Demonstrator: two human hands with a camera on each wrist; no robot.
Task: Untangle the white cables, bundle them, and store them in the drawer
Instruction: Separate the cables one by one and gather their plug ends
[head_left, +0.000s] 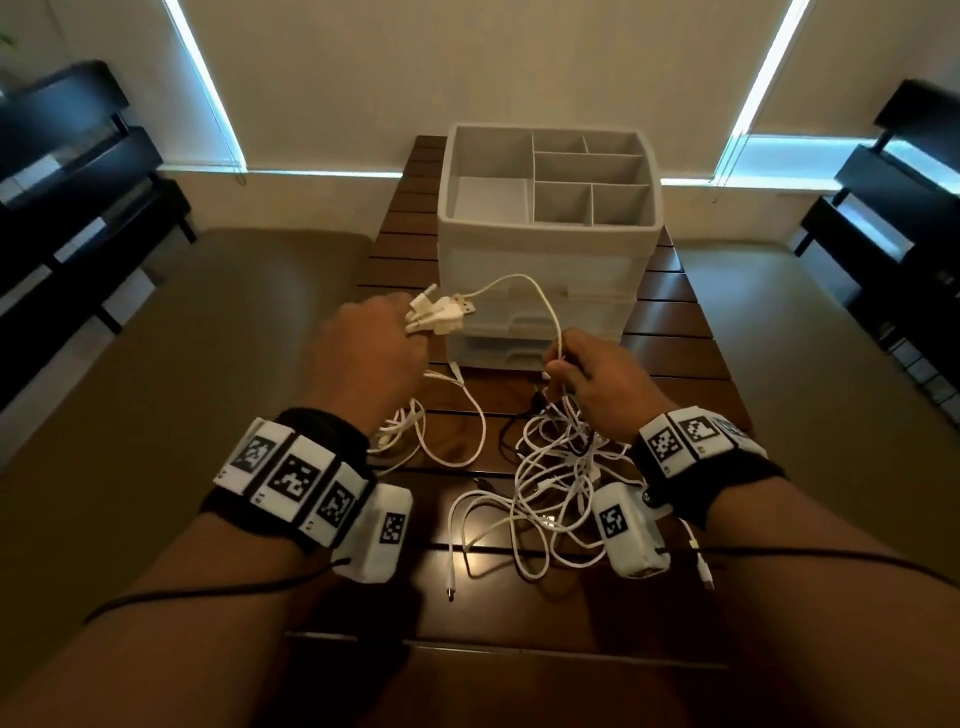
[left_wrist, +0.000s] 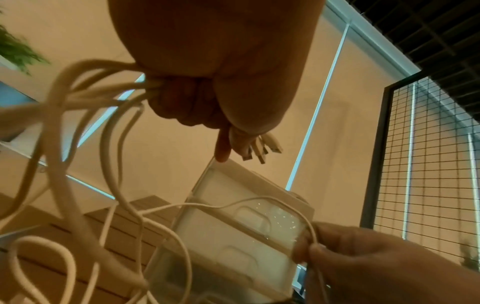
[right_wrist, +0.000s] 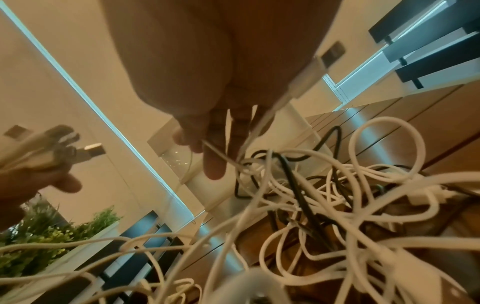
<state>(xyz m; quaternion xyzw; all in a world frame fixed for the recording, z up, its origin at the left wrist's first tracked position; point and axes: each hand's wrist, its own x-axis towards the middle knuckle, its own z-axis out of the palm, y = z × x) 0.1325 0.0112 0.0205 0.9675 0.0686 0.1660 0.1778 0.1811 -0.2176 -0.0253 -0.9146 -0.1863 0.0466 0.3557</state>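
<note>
My left hand (head_left: 410, 327) grips a bunch of white cables by their USB plugs (head_left: 441, 314), held up in front of the white drawer unit (head_left: 587, 280). One white cable (head_left: 524, 283) arcs from those plugs to my right hand (head_left: 558, 364), which pinches it between thumb and fingers. Below the right hand a tangle of white cables (head_left: 550, 483) lies on the wooden table (head_left: 675, 338). In the left wrist view the plugs (left_wrist: 262, 150) stick out past the curled fingers. The right wrist view shows the pinched cable (right_wrist: 221, 154) running into the tangle (right_wrist: 350, 205). Both drawers look closed.
A black cable (head_left: 519, 421) threads through the white tangle. The drawer unit carries an open compartment tray (head_left: 592, 171) on top. Dark shelves (head_left: 67, 171) stand left and right of the slatted table, with a potted plant (right_wrist: 46, 242) by the left one.
</note>
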